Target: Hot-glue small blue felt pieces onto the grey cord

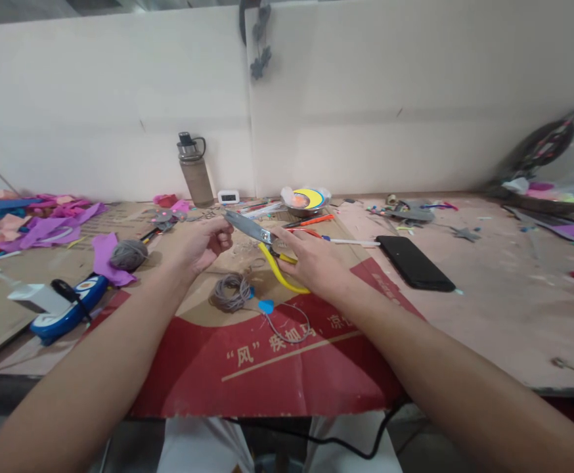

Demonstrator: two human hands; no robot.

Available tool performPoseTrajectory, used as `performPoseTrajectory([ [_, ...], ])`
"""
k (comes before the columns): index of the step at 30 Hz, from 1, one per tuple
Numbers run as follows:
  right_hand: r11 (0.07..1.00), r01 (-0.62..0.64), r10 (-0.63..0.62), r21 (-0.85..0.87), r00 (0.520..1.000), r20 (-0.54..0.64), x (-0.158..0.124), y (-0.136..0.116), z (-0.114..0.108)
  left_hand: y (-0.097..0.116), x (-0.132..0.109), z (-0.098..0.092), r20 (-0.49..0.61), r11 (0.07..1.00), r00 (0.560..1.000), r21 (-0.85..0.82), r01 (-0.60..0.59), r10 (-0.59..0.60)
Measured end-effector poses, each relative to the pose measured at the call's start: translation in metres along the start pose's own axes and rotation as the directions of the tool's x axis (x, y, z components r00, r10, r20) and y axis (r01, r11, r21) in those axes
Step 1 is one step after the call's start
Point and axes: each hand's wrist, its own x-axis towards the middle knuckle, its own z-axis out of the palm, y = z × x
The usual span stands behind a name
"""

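My right hand (311, 259) grips a pair of scissors (250, 228) with yellow handles, the grey blades pointing left and away from me. Close by the blade tips, my left hand (205, 246) is closed with thumb and forefinger pinched together. Whatever is in that pinch is too small to make out. Below both hands, a coil of grey cord (231, 292) lies on a red and brown cardboard sheet (267, 368). Beside the coil is a small blue piece (266, 306), and a loose loop of thin cord curves to its right.
A black phone (415, 263) lies to the right. A bottle (196, 171) and a small white digital display (228, 197) stand by the back wall. Purple and pink scraps (60, 223), a grey yarn ball (128, 254) and a blue power strip (70, 309) are at left. Behind sits a bowl (307, 202).
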Motion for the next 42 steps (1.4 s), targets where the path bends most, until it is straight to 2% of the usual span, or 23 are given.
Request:
performPoseTrajectory([
  [10, 1.000, -0.021, 0.021, -0.006, 0.999, -0.031, -0.001, -0.003, -0.002, 0.003, -0.001, -0.004, 0.043, 0.998, 0.999, -0.060, 0.017, -0.015],
  [16, 1.000, -0.024, 0.024, 0.007, 1.000, -0.020, 0.000, -0.003, -0.003, 0.003, 0.001, -0.007, 0.030, 0.998, 0.999, -0.054, 0.034, -0.032],
  [21, 1.000, -0.029, 0.029, 0.000, 0.998, -0.061, -0.002, -0.006, -0.007, 0.005, 0.000, -0.006, 0.049, 0.998, 0.997, -0.021, 0.057, -0.056],
  [23, 0.998, -0.033, 0.038, 0.058, 0.996, -0.078, -0.002, -0.005, -0.006, 0.005, 0.001, -0.006, 0.029, 0.998, 0.998, -0.002, 0.057, -0.056],
  [25, 0.978, -0.044, 0.065, 0.202, 0.993, -0.100, 0.000, -0.002, -0.001, 0.005, 0.001, -0.006, 0.032, 0.999, 0.999, 0.031, 0.041, -0.042],
  [28, 0.848, -0.059, 0.156, 0.526, 0.977, -0.142, 0.004, 0.004, 0.008, 0.002, 0.001, -0.008, 0.099, 0.992, 0.995, 0.124, 0.005, -0.017],
  [31, 0.604, -0.103, 0.257, 0.791, 0.964, -0.071, 0.009, 0.006, 0.014, 0.000, -0.002, -0.007, 0.153, 0.967, 0.988, 0.256, -0.005, -0.035],
  [34, 0.323, -0.170, 0.300, 0.931, 0.951, 0.070, 0.012, 0.000, 0.012, -0.002, -0.008, 0.000, 0.197, 0.909, 0.978, 0.415, -0.017, -0.071],
  [37, 0.090, -0.176, 0.285, 0.980, 0.948, 0.143, 0.013, -0.009, 0.006, -0.004, -0.015, 0.008, 0.272, 0.825, 0.952, 0.564, -0.036, -0.144],
  [39, 0.004, -0.180, 0.253, 0.984, 0.952, 0.173, 0.013, -0.012, 0.005, -0.005, -0.018, 0.012, 0.315, 0.733, 0.927, 0.676, -0.068, -0.205],
  [42, 0.008, -0.213, 0.215, 0.977, 0.955, 0.206, 0.013, -0.013, 0.008, -0.008, -0.020, 0.013, 0.339, 0.612, 0.909, 0.780, -0.127, -0.243],
])
